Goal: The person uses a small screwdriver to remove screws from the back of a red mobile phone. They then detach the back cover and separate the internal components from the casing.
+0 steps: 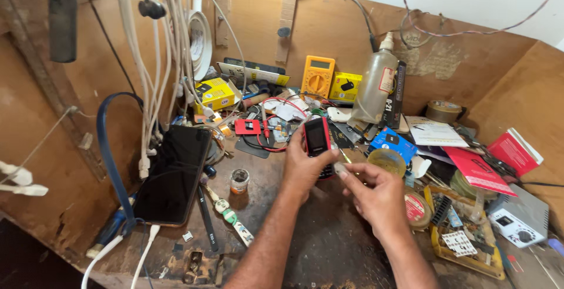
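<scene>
I hold a small red and black phone point(318, 139) over the middle of the worktop point(329, 248).

My left hand point(302, 165) is closed around the lower part of the phone and keeps it upright, with the dark screen toward me. My right hand point(376, 192) is just beside it, and its fingers point(343, 171) pinch a small pale piece at the phone's lower edge; what the piece is, I cannot tell. Near the left edge of the worktop lies a big dark tablet point(173, 174) with a white cable, and beside it stands a small jar point(239, 180). At the back edge I see a yellow multimeter point(318, 76) and a plastic bottle point(376, 86). A red booklet point(477, 170) lies toward the right edge.
</scene>
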A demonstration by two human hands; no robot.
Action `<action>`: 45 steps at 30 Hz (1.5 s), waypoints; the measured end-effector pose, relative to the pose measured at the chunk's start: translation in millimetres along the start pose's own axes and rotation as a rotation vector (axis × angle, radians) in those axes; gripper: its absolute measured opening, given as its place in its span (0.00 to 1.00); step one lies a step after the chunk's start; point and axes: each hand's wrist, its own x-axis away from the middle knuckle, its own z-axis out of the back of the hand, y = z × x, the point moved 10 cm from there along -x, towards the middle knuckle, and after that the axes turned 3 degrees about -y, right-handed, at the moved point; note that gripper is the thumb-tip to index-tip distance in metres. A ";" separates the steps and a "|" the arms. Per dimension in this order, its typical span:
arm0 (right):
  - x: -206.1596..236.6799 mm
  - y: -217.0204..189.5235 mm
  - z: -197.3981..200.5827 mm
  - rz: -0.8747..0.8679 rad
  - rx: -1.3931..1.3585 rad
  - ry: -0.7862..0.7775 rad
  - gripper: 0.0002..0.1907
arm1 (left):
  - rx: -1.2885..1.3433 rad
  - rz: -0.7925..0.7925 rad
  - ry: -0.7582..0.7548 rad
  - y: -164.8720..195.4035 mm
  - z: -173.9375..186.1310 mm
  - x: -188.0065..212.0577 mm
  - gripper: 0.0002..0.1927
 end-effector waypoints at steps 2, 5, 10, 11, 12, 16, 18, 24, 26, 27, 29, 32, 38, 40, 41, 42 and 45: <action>17.9 -35.4 -1.3 0.396 0.241 0.127 0.11 | -0.104 -0.076 0.017 7.6 -2.5 3.5 0.38; 36.7 -55.0 -6.4 0.600 0.396 0.240 0.10 | -0.150 -0.112 0.034 13.2 -3.8 5.0 0.43; 18.2 -16.6 -0.4 0.057 0.072 0.188 0.12 | -0.225 -0.074 0.073 14.5 1.4 5.2 0.51; 17.7 -17.9 -2.0 0.042 0.052 0.168 0.12 | -0.240 -0.074 0.069 14.3 0.4 6.2 0.52; 17.0 -19.7 -2.3 0.027 0.035 0.153 0.13 | -0.248 -0.073 0.063 13.8 -0.6 6.4 0.52; 7.1 -45.6 -2.9 0.125 0.155 0.150 0.15 | -0.286 -0.109 0.061 15.1 -0.6 6.3 0.53; -1.2 -54.1 -4.7 0.128 0.182 0.136 0.15 | -0.306 -0.135 0.061 16.6 -0.1 5.3 0.53; -10.8 -76.3 -14.6 0.221 0.365 0.141 0.12 | -0.354 -0.214 0.034 18.7 -4.3 5.3 0.55; -10.5 -75.9 -13.9 0.212 0.410 0.179 0.11 | -0.377 -0.285 0.027 22.8 -5.4 7.7 0.56; -10.7 -75.8 -13.1 0.210 0.433 0.198 0.11 | -0.376 -0.267 0.025 19.9 -5.0 6.5 0.56; -8.8 -81.1 -13.6 0.268 0.525 0.224 0.11 | -0.373 -0.231 0.021 13.4 -5.2 4.7 0.57; -3.1 -90.9 -16.9 0.394 0.603 0.255 0.12 | -0.482 -0.263 0.046 13.9 -4.6 4.5 0.59; 1.3 -97.5 -24.4 0.442 0.738 0.301 0.11 | -0.549 -0.253 0.069 11.6 -3.6 6.0 0.57; -1.9 -94.9 -26.3 0.391 0.753 0.298 0.11 | -0.550 -0.279 0.080 15.0 -3.6 8.2 0.56; -4.0 -92.4 -26.3 0.352 0.757 0.295 0.11 | -0.548 -0.292 0.085 16.8 -4.6 9.1 0.56; -5.6 -89.8 -25.6 0.313 0.762 0.292 0.11 | -0.535 -0.290 0.082 17.1 -6.0 9.4 0.55; -3.5 -99.6 -30.5 0.427 0.733 0.303 0.10 | -0.527 -0.289 0.089 20.8 -3.9 10.1 0.53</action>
